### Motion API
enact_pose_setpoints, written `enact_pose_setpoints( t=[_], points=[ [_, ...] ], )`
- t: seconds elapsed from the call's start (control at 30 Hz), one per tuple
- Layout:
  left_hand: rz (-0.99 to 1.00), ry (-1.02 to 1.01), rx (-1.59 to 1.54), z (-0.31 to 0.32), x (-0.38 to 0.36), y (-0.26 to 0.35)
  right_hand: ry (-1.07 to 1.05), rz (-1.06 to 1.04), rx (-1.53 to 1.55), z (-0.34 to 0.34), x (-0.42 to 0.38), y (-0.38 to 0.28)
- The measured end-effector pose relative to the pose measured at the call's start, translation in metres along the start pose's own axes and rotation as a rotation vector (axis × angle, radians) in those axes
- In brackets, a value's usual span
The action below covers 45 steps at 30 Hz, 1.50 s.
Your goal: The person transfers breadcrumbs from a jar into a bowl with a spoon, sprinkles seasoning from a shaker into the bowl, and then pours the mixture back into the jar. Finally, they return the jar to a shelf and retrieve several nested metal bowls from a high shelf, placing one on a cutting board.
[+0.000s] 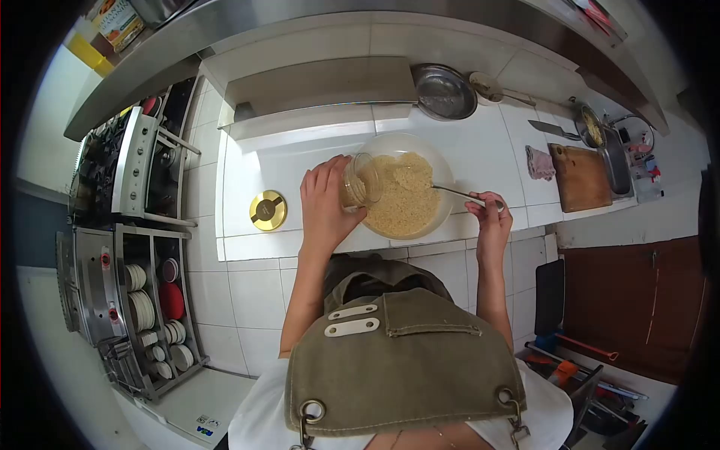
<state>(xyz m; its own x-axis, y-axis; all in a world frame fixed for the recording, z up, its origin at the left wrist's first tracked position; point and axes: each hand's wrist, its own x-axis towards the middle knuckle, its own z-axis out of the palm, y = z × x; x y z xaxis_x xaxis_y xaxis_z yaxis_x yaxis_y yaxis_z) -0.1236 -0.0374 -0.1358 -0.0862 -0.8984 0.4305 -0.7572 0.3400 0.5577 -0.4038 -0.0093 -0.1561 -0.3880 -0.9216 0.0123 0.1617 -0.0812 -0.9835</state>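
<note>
On the white tiled counter stands a large pale bowl [445,161] holding a light, crumbly grainy food [401,206]. My left hand [328,199] is wrapped round a glass jar [363,180], which is tilted over the bowl's left side with its mouth toward the food. Some of the same-coloured food shows inside the jar. In my right hand [490,217] is the handle of a metal spoon [469,197]; its tip reaches into the food and is hidden there. A gold lid [268,211] lies on the counter to the left of my left hand.
Behind the bowl are a metal pan [444,91] and a small bowl [486,87] with a utensil. A pink cloth [540,163], a wooden board [580,178], a knife [553,130] and a sink [616,161] are at right. A stove [135,165] stands at left.
</note>
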Motion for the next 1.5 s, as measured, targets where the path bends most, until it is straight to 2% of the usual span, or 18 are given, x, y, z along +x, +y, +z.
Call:
enact_pose_setpoints(
  t=[0.3, 0.4, 0.43, 0.5, 0.57, 0.63, 0.67, 0.73, 0.77, 0.83, 1.03, 1.1, 1.17, 1.3, 1.5],
  points=[
    [0.029, 0.006, -0.087, 0.001, 0.006, 0.014, -0.099, -0.078, 0.012, 0.043, -0.017, -0.031],
    [0.002, 0.004, -0.172, 0.000, 0.004, 0.014, -0.388, -0.365, -0.185, 0.056, -0.035, -0.035],
    [-0.018, 0.012, -0.216, -0.001, 0.003, 0.015, -0.387, -0.365, -0.185, 0.055, -0.037, -0.035],
    [-0.032, 0.024, -0.219, -0.002, 0.003, 0.013, -0.449, -0.695, -0.388, 0.050, -0.037, -0.033],
    [-0.047, 0.039, -0.221, -0.005, 0.002, 0.008, -0.413, -0.715, -0.321, 0.042, -0.032, -0.028],
    [-0.060, 0.073, -0.174, -0.008, 0.000, 0.002, -0.141, -0.551, -0.055, 0.036, -0.027, -0.024],
    [-0.060, 0.073, -0.174, -0.010, -0.001, -0.001, -0.141, -0.551, -0.055, 0.032, -0.022, -0.022],
    [-0.077, 0.113, -0.140, -0.014, -0.004, -0.006, 0.026, -0.288, -0.134, 0.025, -0.004, -0.015],
    [-0.077, 0.111, -0.140, -0.015, -0.006, -0.008, 0.027, -0.287, -0.135, 0.019, 0.005, -0.006],
    [-0.135, 0.128, -0.139, -0.016, -0.010, -0.010, 0.053, -0.116, -0.058, 0.006, 0.022, 0.021],
    [-0.183, 0.110, -0.164, -0.015, -0.019, -0.010, -0.012, -0.068, -0.023, -0.001, 0.036, 0.056],
    [-0.165, 0.116, -0.158, -0.014, -0.020, -0.011, -0.059, -0.058, -0.003, 0.004, 0.032, 0.057],
    [-0.148, 0.125, -0.147, -0.015, -0.020, -0.012, -0.125, 0.070, -0.047, 0.009, 0.020, 0.057],
    [-0.162, 0.122, -0.139, -0.019, -0.021, -0.010, -0.163, 0.188, -0.088, 0.007, -0.001, 0.061],
    [-0.155, 0.126, -0.139, -0.016, -0.020, -0.010, -0.112, 0.248, -0.007, 0.007, -0.019, 0.057]
  ],
)
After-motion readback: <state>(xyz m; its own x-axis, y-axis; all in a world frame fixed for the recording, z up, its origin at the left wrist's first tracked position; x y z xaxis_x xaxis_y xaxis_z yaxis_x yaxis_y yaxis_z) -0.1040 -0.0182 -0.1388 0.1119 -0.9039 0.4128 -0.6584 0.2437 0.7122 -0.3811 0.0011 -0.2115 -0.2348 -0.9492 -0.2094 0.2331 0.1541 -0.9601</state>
